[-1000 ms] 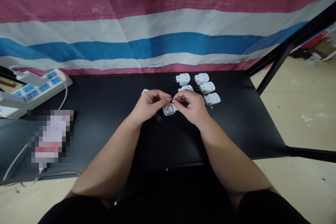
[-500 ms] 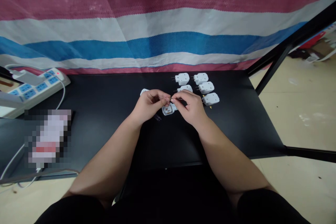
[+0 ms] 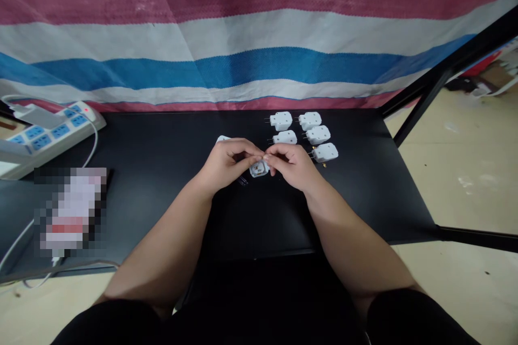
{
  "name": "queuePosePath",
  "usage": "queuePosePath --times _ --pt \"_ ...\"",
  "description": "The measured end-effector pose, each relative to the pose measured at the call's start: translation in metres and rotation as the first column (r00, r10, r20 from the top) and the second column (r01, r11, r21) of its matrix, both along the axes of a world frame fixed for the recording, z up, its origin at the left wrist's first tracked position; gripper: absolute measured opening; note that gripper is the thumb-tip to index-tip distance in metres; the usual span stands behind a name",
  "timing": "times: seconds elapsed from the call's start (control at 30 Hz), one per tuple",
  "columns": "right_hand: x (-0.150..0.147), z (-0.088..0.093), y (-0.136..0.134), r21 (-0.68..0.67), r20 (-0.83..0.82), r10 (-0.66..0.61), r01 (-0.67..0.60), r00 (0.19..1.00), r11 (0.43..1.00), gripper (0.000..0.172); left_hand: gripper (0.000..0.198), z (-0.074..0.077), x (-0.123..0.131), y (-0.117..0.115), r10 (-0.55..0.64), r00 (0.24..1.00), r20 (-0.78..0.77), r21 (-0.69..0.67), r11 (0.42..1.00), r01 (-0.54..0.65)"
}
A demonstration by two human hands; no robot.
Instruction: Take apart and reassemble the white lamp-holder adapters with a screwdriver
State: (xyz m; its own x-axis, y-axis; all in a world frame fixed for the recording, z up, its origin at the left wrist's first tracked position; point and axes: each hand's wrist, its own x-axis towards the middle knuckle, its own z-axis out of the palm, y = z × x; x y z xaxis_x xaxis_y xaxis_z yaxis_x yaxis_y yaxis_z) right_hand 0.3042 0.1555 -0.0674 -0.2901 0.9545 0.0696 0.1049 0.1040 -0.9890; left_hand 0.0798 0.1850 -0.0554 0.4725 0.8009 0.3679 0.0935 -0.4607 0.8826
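Observation:
My left hand and my right hand meet at the fingertips, each in a pinch. Whatever sits between the fingers is too small and covered to make out. Just beneath them lies an open white plastic housing with small metal parts inside, partly hidden by the fingers. Beside my left hand are thin dark pins. Another white piece peeks out behind that hand. Past my right hand stand several closed white housings with thin prongs pointing left; the nearest one is just behind its knuckles.
The black table meets a striped tarp at its back edge. On the left are a white power strip with plugged-in chargers and a blurred phone on a cable. Small brass-coloured bits lie by the right-hand housings.
My fingertips have closed together, and the thin dark piece seen between them earlier is now covered. My right hand has shifted slightly, uncovering more of the housing behind it. The view has shifted slightly.

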Motion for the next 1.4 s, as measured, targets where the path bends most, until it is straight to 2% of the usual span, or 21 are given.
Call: queuePosePath --times 0.07,0.17,0.27,0.37,0.47,0.6,0.8,0.9,1.23,1.4 --pt "-0.001 -0.001 0.001 -0.132 -0.135 0.035 -0.053 0.990 0.990 0.029 0.015 0.002 -0.001 0.000 -0.029 0.999 -0.015 0.036 0.999 0.029" --pt "-0.002 -0.002 0.002 -0.307 -0.274 0.029 -0.116 0.961 0.945 0.041 0.013 0.003 0.000 -0.001 -0.045 0.999 -0.014 0.064 0.997 0.046" --pt "-0.002 0.000 0.001 -0.345 -0.269 0.014 -0.110 0.963 0.932 0.042 0.012 0.002 0.001 -0.003 -0.017 1.000 0.010 0.004 1.000 0.017" --pt "-0.001 0.001 -0.001 -0.222 -0.185 -0.008 -0.034 0.983 0.974 0.033 0.015 -0.002 0.003 -0.004 0.040 0.996 0.082 -0.099 0.995 -0.031" --pt "-0.002 -0.001 -0.004 0.017 -0.050 -0.101 0.102 0.994 0.995 0.021 0.020 -0.005 0.002 -0.004 0.097 0.987 0.128 -0.188 0.980 -0.072" --pt "-0.004 -0.002 -0.006 0.284 0.059 -0.209 0.184 0.976 0.941 0.010 0.028 -0.005 0.003 -0.005 0.121 0.979 0.165 -0.267 0.961 -0.074" --pt "-0.003 0.006 -0.006 0.510 0.143 -0.290 0.181 0.946 0.841 0.010 0.033 -0.003 0.005 -0.005 0.109 0.972 0.206 -0.328 0.944 -0.036" --pt "-0.004 0.008 -0.007 0.556 0.159 -0.305 0.170 0.939 0.814 0.010 0.034 -0.003 0.005 -0.004 0.107 0.974 0.202 -0.345 0.938 -0.031" --pt "-0.005 0.007 -0.008 0.585 0.257 -0.300 0.100 0.919 0.805 0.013 0.038 -0.005 0.009 -0.003 0.099 0.971 0.218 -0.397 0.918 -0.005" --pt "-0.005 0.008 -0.008 0.587 0.260 -0.297 0.094 0.919 0.804 0.015 0.035 -0.006 0.009 -0.003 0.094 0.969 0.230 -0.375 0.927 -0.001"
